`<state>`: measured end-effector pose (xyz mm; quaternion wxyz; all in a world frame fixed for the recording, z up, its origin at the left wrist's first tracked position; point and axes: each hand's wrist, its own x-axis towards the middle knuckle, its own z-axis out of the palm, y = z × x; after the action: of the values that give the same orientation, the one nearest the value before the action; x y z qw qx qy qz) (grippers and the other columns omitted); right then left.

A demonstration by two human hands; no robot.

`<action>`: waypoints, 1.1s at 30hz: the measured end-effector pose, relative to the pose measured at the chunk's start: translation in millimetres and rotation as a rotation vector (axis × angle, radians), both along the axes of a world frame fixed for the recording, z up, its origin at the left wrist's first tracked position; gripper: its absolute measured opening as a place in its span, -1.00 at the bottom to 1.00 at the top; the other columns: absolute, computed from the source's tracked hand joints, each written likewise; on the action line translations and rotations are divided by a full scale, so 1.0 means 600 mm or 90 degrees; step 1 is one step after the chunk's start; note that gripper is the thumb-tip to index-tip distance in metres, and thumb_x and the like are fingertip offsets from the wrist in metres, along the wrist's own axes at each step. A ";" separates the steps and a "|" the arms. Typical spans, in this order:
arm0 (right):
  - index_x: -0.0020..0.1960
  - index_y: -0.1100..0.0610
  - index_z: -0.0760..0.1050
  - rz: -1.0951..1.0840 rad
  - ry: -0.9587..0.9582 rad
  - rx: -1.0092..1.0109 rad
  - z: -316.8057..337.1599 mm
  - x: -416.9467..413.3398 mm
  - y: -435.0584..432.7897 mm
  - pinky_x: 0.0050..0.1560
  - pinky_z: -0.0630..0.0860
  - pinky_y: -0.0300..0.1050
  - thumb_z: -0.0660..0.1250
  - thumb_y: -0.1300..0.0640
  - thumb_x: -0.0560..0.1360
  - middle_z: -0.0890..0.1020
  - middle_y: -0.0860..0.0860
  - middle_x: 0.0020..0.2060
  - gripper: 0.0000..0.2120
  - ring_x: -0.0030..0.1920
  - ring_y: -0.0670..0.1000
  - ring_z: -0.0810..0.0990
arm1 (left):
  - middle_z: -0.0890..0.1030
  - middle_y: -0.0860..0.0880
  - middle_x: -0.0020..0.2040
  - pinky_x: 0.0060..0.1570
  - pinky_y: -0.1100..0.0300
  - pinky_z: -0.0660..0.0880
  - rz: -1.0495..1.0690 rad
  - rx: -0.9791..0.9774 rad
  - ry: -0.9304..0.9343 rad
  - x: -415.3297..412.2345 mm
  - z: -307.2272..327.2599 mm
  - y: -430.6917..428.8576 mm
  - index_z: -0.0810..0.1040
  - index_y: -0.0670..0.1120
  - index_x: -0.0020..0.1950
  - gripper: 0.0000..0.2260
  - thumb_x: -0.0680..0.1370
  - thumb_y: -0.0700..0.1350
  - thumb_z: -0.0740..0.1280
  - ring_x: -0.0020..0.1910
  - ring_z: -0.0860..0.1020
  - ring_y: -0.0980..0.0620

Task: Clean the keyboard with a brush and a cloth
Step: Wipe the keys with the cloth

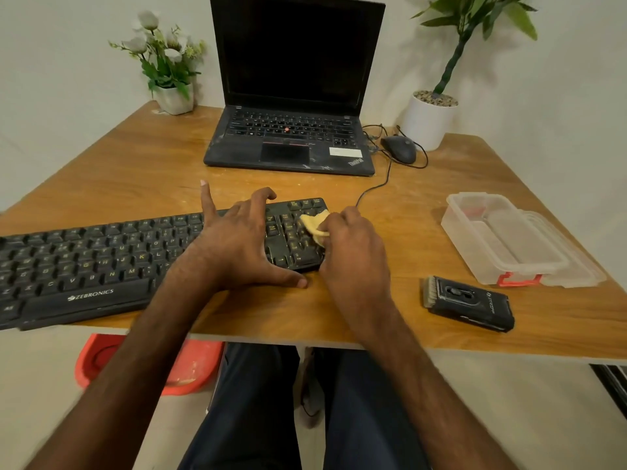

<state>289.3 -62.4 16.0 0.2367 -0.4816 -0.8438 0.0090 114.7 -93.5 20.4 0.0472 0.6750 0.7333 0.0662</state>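
Forearms sit nearest the lens, both reaching onto the table (135, 164). Left hand (237, 242) is spread wide across the keyboard (101, 262), just right of the letter keys. Its thumb lies along the near edge, its fingers arch toward the far edge, and the index finger is lifted clear. Right hand (353, 252) is bunched tight round the yellow cloth (314, 223), pressing it onto the number-pad keys at the right end.

Risks, judged:
1. Table: pale dust speckles the wood. Grit wiped off the keys lands there and may get dragged back.
2. Keyboard: it lies close to the table's front edge, with its left end right at that edge. A hard sideways wipe against a weak brace could skid it off.
3. Brush (468, 305): it lies apart on the right, near the front edge and just beside a clear plastic box (509, 239). A swinging right forearm could knock it down.
4. Cloth: the wad is small and reaches key tops only, so dirt between keys probably stays.
5. Keycaps: a fold could snag a cap's corner and lever it up under heavy pressure.
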 end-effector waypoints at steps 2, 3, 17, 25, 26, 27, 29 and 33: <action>0.33 0.14 0.44 0.050 -0.022 -0.009 -0.005 0.000 -0.023 0.11 0.49 -0.11 0.41 0.16 0.49 0.43 0.05 0.24 -0.58 0.22 0.02 0.41 | 0.41 -0.08 0.48 0.38 -0.39 -0.46 -0.002 -0.004 0.012 0.000 -0.002 0.002 -0.08 -0.05 0.53 0.26 0.07 0.68 0.17 0.51 0.33 -0.06; 0.33 0.13 0.45 0.069 -0.016 -0.023 -0.005 0.003 -0.026 0.12 0.48 -0.11 0.42 0.14 0.49 0.43 0.04 0.24 -0.57 0.24 0.01 0.40 | 0.40 -0.08 0.48 0.38 -0.40 -0.45 -0.006 -0.006 0.017 0.000 -0.002 0.002 -0.08 -0.05 0.53 0.25 0.07 0.69 0.15 0.51 0.33 -0.07; 0.16 0.06 0.57 0.172 -0.049 0.024 0.006 0.009 0.041 -0.09 0.42 -0.22 0.37 0.23 0.53 0.50 -0.02 0.07 -0.78 0.12 -0.04 0.45 | 0.40 -0.09 0.48 0.40 -0.39 -0.42 -0.015 -0.022 0.021 0.002 0.003 0.003 -0.06 -0.07 0.55 0.24 0.11 0.66 0.19 0.51 0.32 -0.07; 0.20 0.06 0.51 0.193 -0.045 0.004 0.000 -0.003 0.027 0.05 0.39 -0.18 0.37 0.22 0.52 0.46 -0.01 0.13 -0.73 0.13 -0.02 0.42 | 0.41 -0.08 0.48 0.40 -0.38 -0.43 -0.011 -0.018 0.015 0.002 0.005 0.001 -0.09 -0.06 0.54 0.24 0.11 0.65 0.22 0.52 0.32 -0.06; 0.20 0.05 0.52 0.222 -0.049 -0.007 0.000 -0.004 0.021 0.07 0.41 -0.16 0.38 0.22 0.51 0.46 -0.01 0.13 -0.72 0.13 -0.02 0.41 | 0.42 -0.09 0.47 0.40 -0.39 -0.43 -0.011 -0.019 0.017 0.002 0.005 0.002 -0.10 -0.05 0.54 0.24 0.11 0.66 0.21 0.52 0.32 -0.06; 0.19 0.05 0.52 0.235 -0.054 -0.012 0.002 -0.006 0.025 0.07 0.44 -0.15 0.39 0.22 0.51 0.46 -0.02 0.11 -0.72 0.13 -0.02 0.41 | 0.42 -0.10 0.47 0.40 -0.39 -0.43 -0.012 -0.020 0.019 0.004 0.005 0.002 -0.11 -0.05 0.54 0.24 0.11 0.66 0.21 0.51 0.32 -0.07; 0.18 0.02 0.52 0.214 -0.068 0.017 0.012 -0.019 0.058 0.03 0.49 -0.09 0.39 0.22 0.50 0.46 -0.02 0.08 -0.72 0.09 -0.02 0.40 | 0.42 -0.10 0.47 0.40 -0.38 -0.44 -0.013 -0.012 0.028 0.006 0.005 0.003 -0.10 -0.06 0.55 0.24 0.13 0.65 0.24 0.51 0.33 -0.08; 0.28 0.05 0.45 0.107 -0.045 0.020 0.016 -0.045 0.090 0.12 0.49 0.00 0.30 0.18 0.56 0.45 0.03 0.18 -0.70 0.14 0.04 0.41 | 0.40 -0.08 0.49 0.39 -0.37 -0.47 -0.003 -0.011 0.012 0.004 0.006 0.000 -0.10 -0.06 0.56 0.24 0.13 0.64 0.25 0.53 0.31 -0.05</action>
<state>262.5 -8.4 25.5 0.2126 -0.4055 -0.8890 -0.0014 117.0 -93.5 24.1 0.0460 0.6769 0.7327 0.0533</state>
